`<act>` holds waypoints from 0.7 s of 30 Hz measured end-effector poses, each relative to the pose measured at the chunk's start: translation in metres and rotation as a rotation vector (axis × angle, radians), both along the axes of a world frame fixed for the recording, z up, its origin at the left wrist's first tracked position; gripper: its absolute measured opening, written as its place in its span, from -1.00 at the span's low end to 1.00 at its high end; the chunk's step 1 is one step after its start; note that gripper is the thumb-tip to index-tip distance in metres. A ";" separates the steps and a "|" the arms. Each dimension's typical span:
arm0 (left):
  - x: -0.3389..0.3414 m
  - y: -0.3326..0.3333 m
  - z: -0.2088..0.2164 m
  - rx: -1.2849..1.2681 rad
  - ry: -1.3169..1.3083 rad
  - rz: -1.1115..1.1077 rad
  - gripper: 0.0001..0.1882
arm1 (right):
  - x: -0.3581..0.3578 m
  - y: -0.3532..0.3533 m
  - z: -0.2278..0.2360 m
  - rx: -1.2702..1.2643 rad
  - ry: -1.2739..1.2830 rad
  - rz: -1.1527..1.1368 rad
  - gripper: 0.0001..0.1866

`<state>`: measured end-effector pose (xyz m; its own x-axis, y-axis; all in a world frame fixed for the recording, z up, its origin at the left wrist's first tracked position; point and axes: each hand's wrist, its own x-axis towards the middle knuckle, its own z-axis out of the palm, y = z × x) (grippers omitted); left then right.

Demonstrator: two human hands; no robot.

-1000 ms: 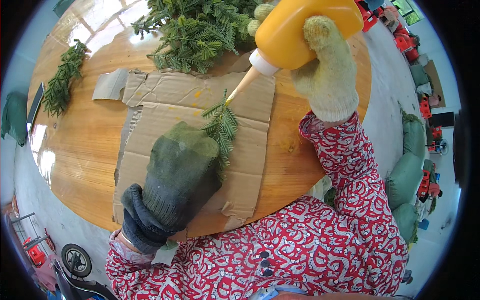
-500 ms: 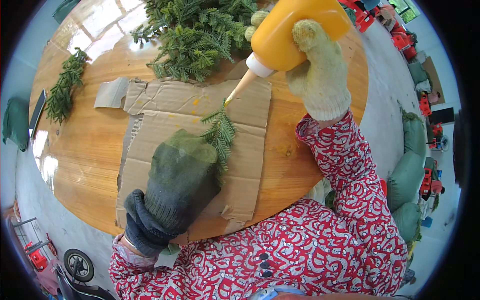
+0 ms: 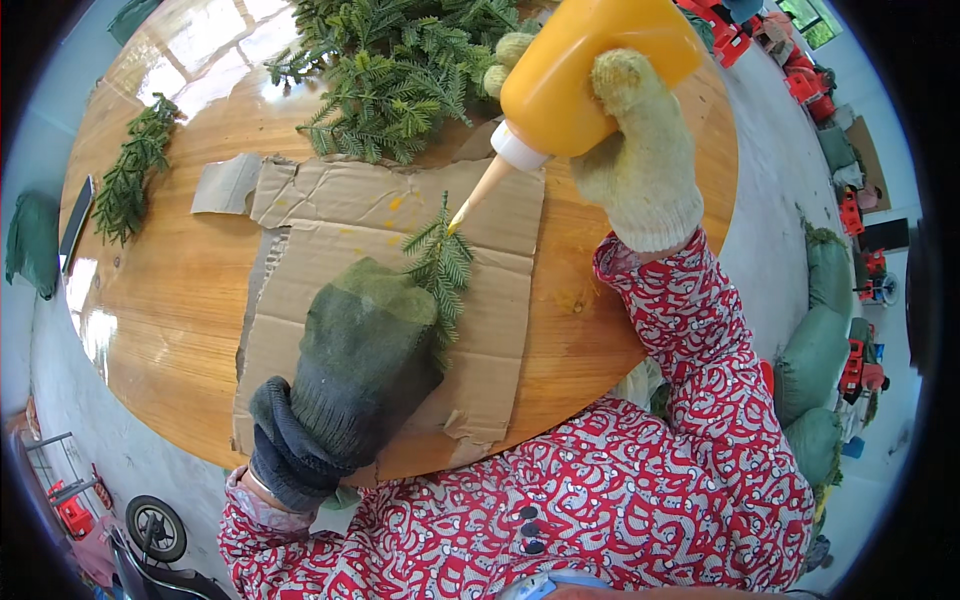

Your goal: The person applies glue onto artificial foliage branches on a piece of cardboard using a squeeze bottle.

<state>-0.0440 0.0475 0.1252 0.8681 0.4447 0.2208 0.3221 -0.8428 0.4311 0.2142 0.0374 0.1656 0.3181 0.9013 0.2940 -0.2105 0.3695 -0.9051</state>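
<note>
The left hand (image 3: pixel 368 325) is curled closed on the lower end of a sprig (image 3: pixel 444 262) over cardboard (image 3: pixel 490 300); probably light and springy, best pinched by its stem. The right hand (image 3: pixel 645 165) wraps a bottle (image 3: pixel 580 85), likely squeezable, best gripped round its body. Beyond, branches (image 3: pixel 400 85) lie on the bench (image 3: pixel 170 340).

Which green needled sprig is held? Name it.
The small green sprig over the brown cardboard sheet, in the dark-gloved left hand; the leftmost green bunch and far green heap lie unheld.
</note>
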 end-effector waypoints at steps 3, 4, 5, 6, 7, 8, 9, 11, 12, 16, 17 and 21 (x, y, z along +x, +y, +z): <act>0.000 -0.002 0.003 0.024 0.029 0.004 -0.68 | -0.002 0.004 -0.003 0.036 0.185 0.047 -0.76; 0.001 -0.002 0.005 0.023 0.044 0.012 -0.68 | -0.001 0.005 -0.004 0.036 0.186 0.048 -0.76; 0.002 -0.002 0.006 0.023 0.057 0.019 -0.69 | 0.000 0.006 -0.005 0.027 0.190 0.049 -0.76; 0.002 -0.002 0.005 0.023 0.056 0.018 -0.69 | 0.001 0.006 -0.006 0.018 0.194 0.050 -0.76; 0.003 -0.001 0.004 0.010 0.102 0.023 -0.69 | 0.002 0.006 -0.005 0.019 0.193 0.048 -0.76; 0.002 -0.001 0.003 -0.004 0.149 0.030 -0.69 | 0.002 0.005 -0.005 0.013 0.195 0.060 -0.76; 0.002 -0.001 0.002 -0.005 0.150 0.032 -0.69 | 0.002 0.005 -0.005 0.008 0.198 0.071 -0.76; 0.001 0.000 0.001 0.005 0.121 0.015 -0.72 | 0.002 0.006 -0.005 0.024 0.200 0.064 -0.76; 0.003 0.001 0.002 0.005 0.120 0.012 -0.72 | 0.003 0.007 -0.005 0.041 0.201 0.054 -0.76; 0.005 0.001 0.003 0.027 0.029 0.006 -0.77 | 0.009 0.009 -0.012 0.060 0.183 0.055 -0.76; 0.005 0.001 0.002 0.039 -0.068 0.004 -0.78 | 0.009 0.010 -0.013 0.066 0.211 0.066 -0.77; 0.005 0.001 0.006 0.033 0.055 0.014 -0.79 | 0.005 0.008 -0.007 0.041 0.226 0.053 -0.76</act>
